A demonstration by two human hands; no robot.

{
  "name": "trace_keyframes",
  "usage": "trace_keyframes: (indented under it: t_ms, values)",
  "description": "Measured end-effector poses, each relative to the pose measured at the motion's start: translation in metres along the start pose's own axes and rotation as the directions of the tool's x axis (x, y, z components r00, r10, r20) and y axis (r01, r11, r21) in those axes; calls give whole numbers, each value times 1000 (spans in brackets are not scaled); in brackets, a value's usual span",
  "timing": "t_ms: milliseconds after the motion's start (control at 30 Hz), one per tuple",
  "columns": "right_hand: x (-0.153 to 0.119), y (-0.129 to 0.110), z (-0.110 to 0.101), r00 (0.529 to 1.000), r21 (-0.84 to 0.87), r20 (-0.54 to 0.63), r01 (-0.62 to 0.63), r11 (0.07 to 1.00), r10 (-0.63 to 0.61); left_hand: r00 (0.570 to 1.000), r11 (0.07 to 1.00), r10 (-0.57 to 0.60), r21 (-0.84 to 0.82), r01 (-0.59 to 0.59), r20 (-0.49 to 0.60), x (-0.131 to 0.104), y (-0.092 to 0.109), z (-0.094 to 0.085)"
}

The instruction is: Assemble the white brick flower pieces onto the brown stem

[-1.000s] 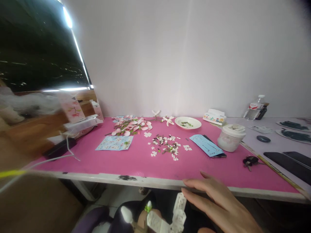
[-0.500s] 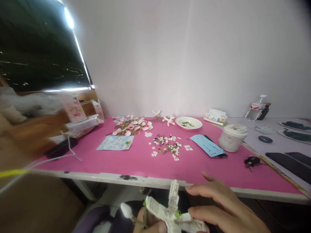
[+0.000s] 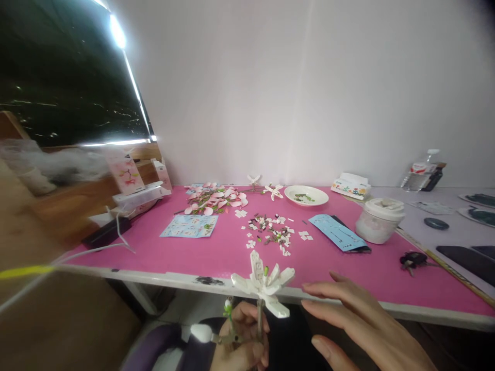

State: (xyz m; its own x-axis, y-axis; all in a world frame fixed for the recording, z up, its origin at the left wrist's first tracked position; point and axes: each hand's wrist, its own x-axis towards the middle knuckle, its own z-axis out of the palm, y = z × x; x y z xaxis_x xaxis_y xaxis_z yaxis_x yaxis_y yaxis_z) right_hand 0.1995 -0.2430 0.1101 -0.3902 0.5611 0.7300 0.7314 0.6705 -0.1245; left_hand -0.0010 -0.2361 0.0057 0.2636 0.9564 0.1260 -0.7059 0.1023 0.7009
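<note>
A white brick-built flower with a small green piece at its centre stands upright on a brown stem at the table's front edge. My left hand is closed round that stem, low in the middle of the view. From the same stem a white bud sticks out to the left, and a smaller bud with green below it rises beside my fingers. To the right of the flower, my right hand has its fingers spread, with nothing between them and a gap to the petals.
Small loose pieces lie mid-table on the pink surface. Around them are pink petals, an instruction sheet, a blue booklet, a white plate, a lidded cup and keys.
The flower has tipped from facing me to upright and risen over the table edge. My right hand has come away from its petals. The camera view has shifted slightly left.
</note>
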Motion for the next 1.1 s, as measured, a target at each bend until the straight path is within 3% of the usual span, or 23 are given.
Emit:
trace_keyframes:
  t_ms: [500, 667, 833, 967, 1100]
  values:
    - [1, 9, 7, 992, -72, 101, -69, 995, 76, 998, 995, 66, 74, -64, -23, -1, 10, 5]
    - [7, 1, 16, 956, 46, 249, -172, 984, 155, 998, 997, 55, 47, -54, -16, 2, 18, 17]
    - [3, -6, 33, 948, 197, 246, -253, 947, 202, 999, 997, -5, 78, 3, 32, 4, 16, 25]
    - [0, -9, 39, 892, 318, 318, -420, 850, 322, 999, 992, -26, 122, 20, 44, 4, 6, 23]
    - [4, -10, 41, 861, 467, 395, -489, 737, 321, 997, 994, -14, 113, 6, 78, 3, 0, 19]
